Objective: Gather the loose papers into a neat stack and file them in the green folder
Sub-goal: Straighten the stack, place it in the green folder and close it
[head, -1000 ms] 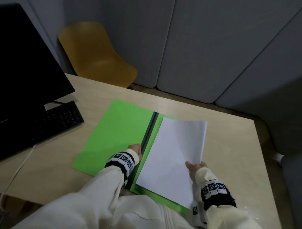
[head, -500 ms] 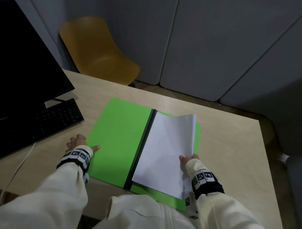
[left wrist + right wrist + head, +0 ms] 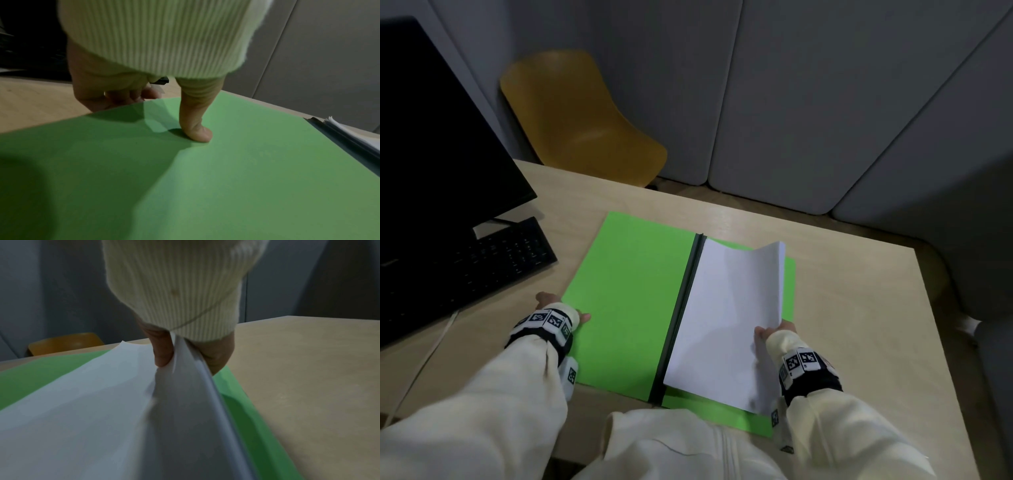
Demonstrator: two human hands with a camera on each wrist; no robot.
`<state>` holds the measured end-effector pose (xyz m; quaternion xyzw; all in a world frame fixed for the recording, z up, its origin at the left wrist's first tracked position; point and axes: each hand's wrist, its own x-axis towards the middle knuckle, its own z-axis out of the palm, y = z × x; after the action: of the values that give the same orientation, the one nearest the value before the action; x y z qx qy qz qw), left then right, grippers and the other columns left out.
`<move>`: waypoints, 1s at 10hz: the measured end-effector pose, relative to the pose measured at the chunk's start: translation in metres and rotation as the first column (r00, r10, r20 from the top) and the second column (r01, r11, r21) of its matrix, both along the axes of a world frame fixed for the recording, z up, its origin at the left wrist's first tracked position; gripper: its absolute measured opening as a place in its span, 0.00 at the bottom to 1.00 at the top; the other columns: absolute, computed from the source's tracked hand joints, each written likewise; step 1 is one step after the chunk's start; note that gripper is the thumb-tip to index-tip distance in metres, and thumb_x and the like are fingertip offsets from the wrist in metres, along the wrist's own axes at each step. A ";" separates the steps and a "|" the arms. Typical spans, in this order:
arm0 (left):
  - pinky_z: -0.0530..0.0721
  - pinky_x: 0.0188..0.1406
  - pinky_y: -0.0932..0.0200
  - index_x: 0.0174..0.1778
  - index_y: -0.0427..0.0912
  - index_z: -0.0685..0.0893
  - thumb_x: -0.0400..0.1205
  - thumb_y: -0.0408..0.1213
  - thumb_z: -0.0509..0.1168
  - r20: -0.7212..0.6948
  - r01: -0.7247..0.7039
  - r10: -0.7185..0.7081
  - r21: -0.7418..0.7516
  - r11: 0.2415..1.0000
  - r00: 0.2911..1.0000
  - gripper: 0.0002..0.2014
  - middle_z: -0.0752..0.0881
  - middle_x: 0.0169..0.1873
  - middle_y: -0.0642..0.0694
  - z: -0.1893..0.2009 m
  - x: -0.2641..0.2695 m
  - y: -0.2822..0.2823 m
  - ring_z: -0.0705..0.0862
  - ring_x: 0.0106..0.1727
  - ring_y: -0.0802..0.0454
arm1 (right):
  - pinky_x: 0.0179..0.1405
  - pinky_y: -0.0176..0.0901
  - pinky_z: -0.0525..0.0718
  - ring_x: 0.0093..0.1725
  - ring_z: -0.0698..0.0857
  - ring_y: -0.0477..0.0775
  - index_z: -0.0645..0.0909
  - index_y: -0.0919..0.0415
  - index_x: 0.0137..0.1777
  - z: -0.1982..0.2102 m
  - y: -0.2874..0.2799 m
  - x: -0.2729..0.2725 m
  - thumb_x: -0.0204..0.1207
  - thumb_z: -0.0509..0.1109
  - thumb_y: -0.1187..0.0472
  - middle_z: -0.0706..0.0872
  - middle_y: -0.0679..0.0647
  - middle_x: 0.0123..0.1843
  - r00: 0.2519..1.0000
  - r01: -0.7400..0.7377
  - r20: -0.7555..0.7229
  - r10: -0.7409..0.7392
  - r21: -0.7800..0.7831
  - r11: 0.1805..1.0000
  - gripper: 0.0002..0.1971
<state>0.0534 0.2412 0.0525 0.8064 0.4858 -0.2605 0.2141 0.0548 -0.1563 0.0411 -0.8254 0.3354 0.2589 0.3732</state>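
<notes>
Right hand [image 3: 185,352]: the right edge of the paper stack [image 3: 726,322] is pinched between thumb on top and fingers beneath, the thumb tip pressed into the top sheet. That edge is lifted and bowed; the sheets are thin, white and unmarked, and their edges are seen fanned slightly in the right wrist view. The left edge of the stack is laid along the dark spine strip [image 3: 681,315], on the right leaf of the green folder [image 3: 630,291].

Left hand [image 3: 115,91]: the left edge of the folder's left leaf is gripped, thumb [image 3: 195,123] pressed flat on the matte green surface and the fingers curled under the edge. The leaf is smooth, stiff and rectangular.

The folder is spread open on the counter [image 3: 859,308], a pale wood-grain top with a square far corner. Ribbed cream knit cuffs are worn on both wrists, with black bands bearing square printed markers.

To the left, a black keyboard [image 3: 469,263] and a dark monitor [image 3: 431,144] are set on the counter. Beyond it, a moulded mustard-yellow chair [image 3: 578,120] stands against padded grey wall panels [image 3: 808,102].
</notes>
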 end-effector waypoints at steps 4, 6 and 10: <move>0.64 0.79 0.48 0.78 0.32 0.65 0.80 0.52 0.62 0.097 0.226 -0.211 -0.179 0.958 0.973 0.36 0.66 0.79 0.35 0.030 -0.002 0.038 0.66 0.79 0.38 | 0.60 0.52 0.80 0.61 0.83 0.67 0.72 0.69 0.68 -0.008 -0.021 -0.002 0.70 0.72 0.71 0.79 0.70 0.65 0.991 0.080 0.112 -0.068 -0.107 0.991 0.26; 0.74 0.72 0.41 0.71 0.32 0.76 0.80 0.37 0.67 0.332 0.235 -0.136 -0.280 0.931 0.933 0.24 0.79 0.68 0.32 0.066 -0.015 0.038 0.78 0.68 0.34 | 0.60 0.51 0.80 0.60 0.83 0.70 0.71 0.65 0.73 -0.029 -0.037 -0.004 0.71 0.68 0.72 0.79 0.71 0.64 0.992 -0.062 0.103 0.075 -0.124 0.990 0.29; 0.83 0.36 0.71 0.59 0.46 0.80 0.87 0.35 0.52 0.575 0.595 -0.254 -0.542 0.594 0.777 0.12 0.86 0.47 0.47 0.176 -0.043 -0.063 0.84 0.41 0.55 | 0.55 0.49 0.82 0.61 0.83 0.62 0.75 0.55 0.68 0.086 0.029 -0.014 0.76 0.67 0.48 0.79 0.59 0.65 0.896 -0.177 0.425 0.128 0.079 0.981 0.22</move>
<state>0.0103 0.1782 0.2286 0.7939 0.0748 -0.2792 0.5350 0.0409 -0.1277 0.1273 -0.8624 0.1665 0.1240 0.4618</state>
